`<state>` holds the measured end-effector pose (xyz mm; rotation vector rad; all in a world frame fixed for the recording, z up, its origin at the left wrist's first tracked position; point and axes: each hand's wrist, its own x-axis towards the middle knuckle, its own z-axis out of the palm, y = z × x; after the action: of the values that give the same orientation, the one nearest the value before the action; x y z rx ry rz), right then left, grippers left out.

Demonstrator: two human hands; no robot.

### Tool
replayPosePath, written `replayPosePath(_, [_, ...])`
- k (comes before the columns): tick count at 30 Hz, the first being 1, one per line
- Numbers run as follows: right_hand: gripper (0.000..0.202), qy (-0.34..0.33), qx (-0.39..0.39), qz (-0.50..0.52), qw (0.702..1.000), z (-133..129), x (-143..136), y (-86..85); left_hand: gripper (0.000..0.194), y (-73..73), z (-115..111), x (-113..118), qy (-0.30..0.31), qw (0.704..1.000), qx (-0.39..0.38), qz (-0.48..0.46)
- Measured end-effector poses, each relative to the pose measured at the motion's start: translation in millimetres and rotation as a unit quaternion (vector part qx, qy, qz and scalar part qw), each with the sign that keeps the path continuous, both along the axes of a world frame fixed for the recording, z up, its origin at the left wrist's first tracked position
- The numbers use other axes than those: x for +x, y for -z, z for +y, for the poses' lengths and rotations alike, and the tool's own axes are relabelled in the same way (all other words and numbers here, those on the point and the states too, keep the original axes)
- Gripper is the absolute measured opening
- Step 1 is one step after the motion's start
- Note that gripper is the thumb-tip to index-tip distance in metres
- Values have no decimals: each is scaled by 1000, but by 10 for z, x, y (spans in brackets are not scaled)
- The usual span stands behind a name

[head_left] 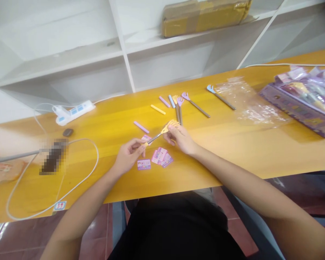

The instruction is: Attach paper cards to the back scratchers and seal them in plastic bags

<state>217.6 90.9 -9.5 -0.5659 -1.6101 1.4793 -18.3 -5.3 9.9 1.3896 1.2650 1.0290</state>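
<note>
Between my two hands is a back scratcher point(155, 138) with a yellow claw head and a metal rod, tilted up to the right. My left hand point(129, 154) pinches its yellow lower end. My right hand point(181, 138) is closed around the claw head, some prongs showing past the fingers. Just beyond lie a purple-headed back scratcher point(180, 104) and a yellow-headed one point(175, 101), their rods side by side. Below my hands are several small printed cards point(160, 156), pink and purple. A purple tube point(141, 127) rests past my left hand.
More loose tubes point(158, 109) lie farther back. A purple back scratcher point(196, 104) and a blue one point(221, 97) sit to the right, near clear plastic bags point(249, 101) and a filled purple box point(300, 108). A power strip point(76, 112) and white cable point(97, 155) are left.
</note>
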Motion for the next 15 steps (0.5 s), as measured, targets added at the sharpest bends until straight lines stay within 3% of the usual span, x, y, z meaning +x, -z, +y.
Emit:
replayPosePath(5, [53, 88, 12, 1, 996, -36, 40, -47, 44, -10, -16, 8, 2, 1000, 7, 18])
replayPosePath(10, [48, 122, 43, -18, 991, -11, 89, -1, 37, 1, -10, 21, 9, 999, 26, 35])
replayPosePath(15, [44, 88, 89, -61, 990, 60, 126, 70, 31, 7, -11, 3, 2, 997, 50, 66])
